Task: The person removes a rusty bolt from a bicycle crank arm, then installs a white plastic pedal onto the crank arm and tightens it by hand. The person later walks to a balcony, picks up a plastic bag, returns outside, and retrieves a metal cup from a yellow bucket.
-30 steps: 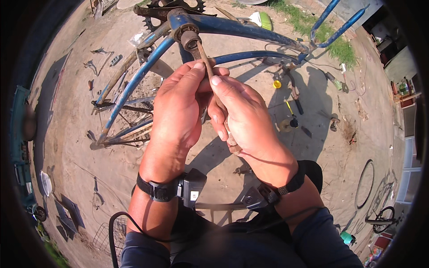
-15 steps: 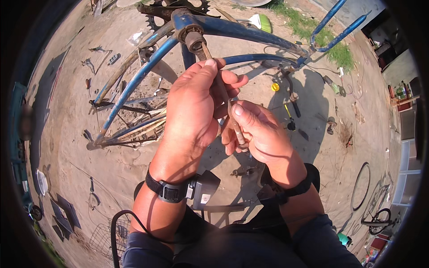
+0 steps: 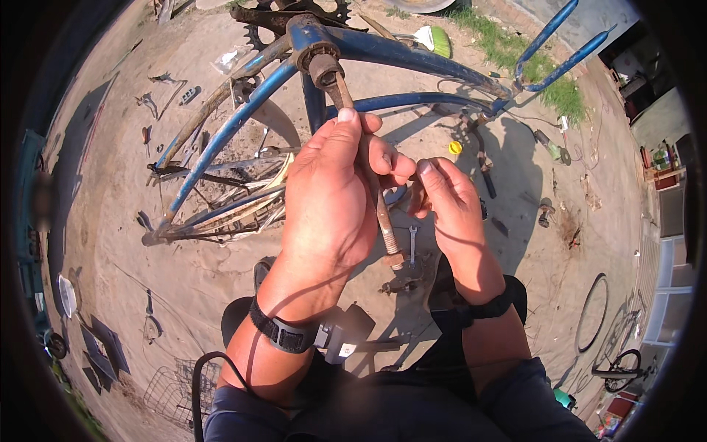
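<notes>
My left hand [image 3: 331, 173] is closed around a rusty rod [image 3: 386, 221] with a threaded lower end and a nut on it. The rod's narrow upper end meets the rusty round fitting [image 3: 325, 70] in the bottom bracket shell of a blue bicycle frame [image 3: 412, 55]. Whether it sits inside or only against the fitting, I cannot tell. To the right of the rod, my right hand [image 3: 453, 210] has its thumb and fingers curled together, close to my left fingertips. What it pinches, if anything, is hidden.
A rusty chainring [image 3: 258, 37] is at the top of the frame. On the ground lie an open-ended wrench [image 3: 413, 244], a rusty axle-like part [image 3: 400, 286], a yellow cap [image 3: 455, 148], a green brush [image 3: 441, 43], a tyre [image 3: 593, 313] and a wire basket [image 3: 171, 398].
My right hand has let go of the rod's lower part and moved off to the right. That uncovers the thread and nut. My left hand keeps its grip, slightly lower and further right.
</notes>
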Demonstrator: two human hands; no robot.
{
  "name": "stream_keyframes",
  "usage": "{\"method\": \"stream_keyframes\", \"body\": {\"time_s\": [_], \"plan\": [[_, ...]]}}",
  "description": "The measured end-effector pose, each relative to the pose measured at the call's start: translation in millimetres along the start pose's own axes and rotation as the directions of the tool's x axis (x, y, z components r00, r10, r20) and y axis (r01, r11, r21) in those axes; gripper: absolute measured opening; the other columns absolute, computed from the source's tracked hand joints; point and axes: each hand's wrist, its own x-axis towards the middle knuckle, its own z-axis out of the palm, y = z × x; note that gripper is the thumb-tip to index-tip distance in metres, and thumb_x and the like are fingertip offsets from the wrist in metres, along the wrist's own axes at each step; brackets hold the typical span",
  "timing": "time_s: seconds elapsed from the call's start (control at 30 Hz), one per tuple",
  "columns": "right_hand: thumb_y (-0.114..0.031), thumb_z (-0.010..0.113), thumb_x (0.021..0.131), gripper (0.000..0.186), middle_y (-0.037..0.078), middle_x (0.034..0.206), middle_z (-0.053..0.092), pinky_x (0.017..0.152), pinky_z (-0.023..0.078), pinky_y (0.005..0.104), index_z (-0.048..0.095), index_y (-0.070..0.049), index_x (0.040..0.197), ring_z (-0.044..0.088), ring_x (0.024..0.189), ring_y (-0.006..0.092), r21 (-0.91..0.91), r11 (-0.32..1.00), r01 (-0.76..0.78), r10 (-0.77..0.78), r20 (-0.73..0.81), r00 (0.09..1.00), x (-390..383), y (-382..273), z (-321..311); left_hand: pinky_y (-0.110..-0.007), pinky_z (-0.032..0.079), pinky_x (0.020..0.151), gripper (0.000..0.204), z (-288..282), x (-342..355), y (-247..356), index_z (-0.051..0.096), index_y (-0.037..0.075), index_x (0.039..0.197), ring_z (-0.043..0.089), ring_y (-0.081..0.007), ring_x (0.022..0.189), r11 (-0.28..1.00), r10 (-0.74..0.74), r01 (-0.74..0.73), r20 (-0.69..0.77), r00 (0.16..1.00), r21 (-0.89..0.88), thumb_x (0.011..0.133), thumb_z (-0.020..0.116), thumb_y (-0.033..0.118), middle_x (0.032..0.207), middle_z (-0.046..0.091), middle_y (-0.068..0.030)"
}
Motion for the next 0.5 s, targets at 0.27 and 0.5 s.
{"method": "stream_keyframes", "body": {"time_s": [0.27, 0.5], "plan": [[-0.035, 0.064, 0.098, 0.045, 0.003, 0.103, 0.065, 0.068, 0.051, 0.0303, 0.055, -0.002, 0.129, 0.062, 0.086, 0.0149, 0.452, 0.818, -0.355, 0.262, 0.256, 0.93, 52.4, 104.8, 19.9, -0.024, 0.03, 0.048, 0.024, 24.4, -5.4, 1.2, 0.051, 0.007, 0.099, 0.033, -0.0069, 0.054, 0.993, -0.06, 0.045, -0.136, 0.989, -0.111, 0.109, 0.042, 0.027, 0.07, 0.039, 0.0038], [-0.023, 0.061, 0.098, 0.031, 0.005, 0.097, 0.068, 0.063, 0.055, 0.0305, 0.059, -0.006, 0.124, 0.068, 0.079, 0.019, 0.406, 0.817, -0.41, 0.392, 0.132, 0.911, 41.5, 60.8, -6.6, -0.024, 0.028, 0.045, 0.024, 25.5, -1.6, 1.4, 0.05, 0.008, 0.097, 0.03, -0.0067, 0.052, 0.995, -0.059, 0.049, -0.115, 0.992, -0.088, 0.109, 0.04, 0.027, 0.068, 0.036, 0.0046]]}}
